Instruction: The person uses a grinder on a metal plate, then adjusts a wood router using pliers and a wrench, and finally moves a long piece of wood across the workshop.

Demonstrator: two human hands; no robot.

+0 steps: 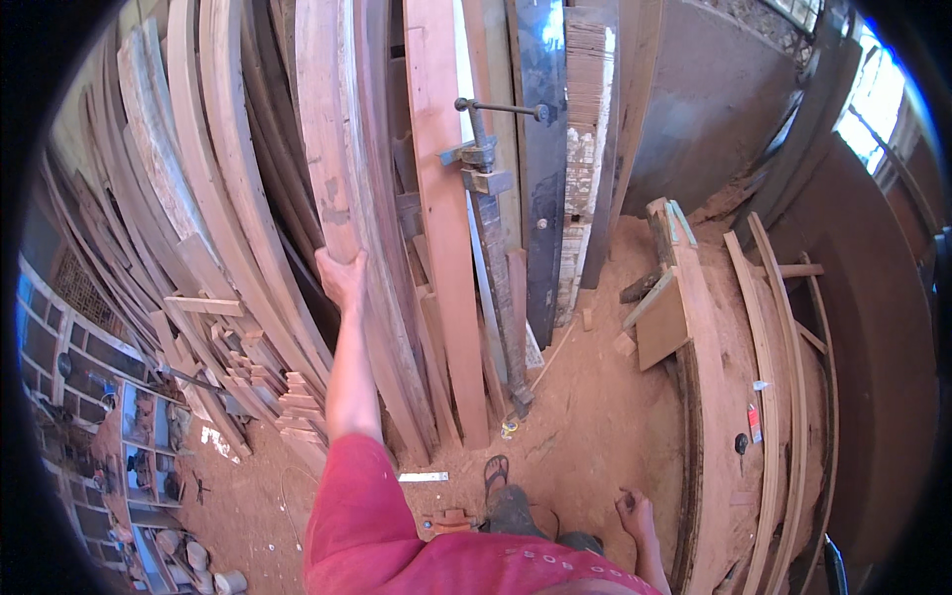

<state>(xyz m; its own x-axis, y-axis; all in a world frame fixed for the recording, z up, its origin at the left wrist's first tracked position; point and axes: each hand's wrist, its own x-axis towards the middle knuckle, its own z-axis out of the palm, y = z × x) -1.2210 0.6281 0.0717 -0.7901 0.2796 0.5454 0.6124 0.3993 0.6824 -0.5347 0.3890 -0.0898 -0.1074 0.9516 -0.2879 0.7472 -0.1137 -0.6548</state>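
Observation:
My left arm reaches forward, and my left hand [343,278] is closed round the edge of a tall wooden plank [322,149] that stands among the leaning timber. To the right of it lean another broad reddish plank [443,228] and a long metal bar clamp [484,183] with a crossbar handle at its top. My right hand [635,514] hangs low by my right side, next to the workbench. Its fingers are curled in, and nothing shows in them.
Many boards [213,149] lean at the left, above stacked short offcuts [297,407]. A workbench [714,397] with long wooden strips [793,377] runs along the right. A metal rack [139,446] stands lower left. A dark panel [540,159] leans ahead. My sandalled foot [496,471] is on the dusty floor.

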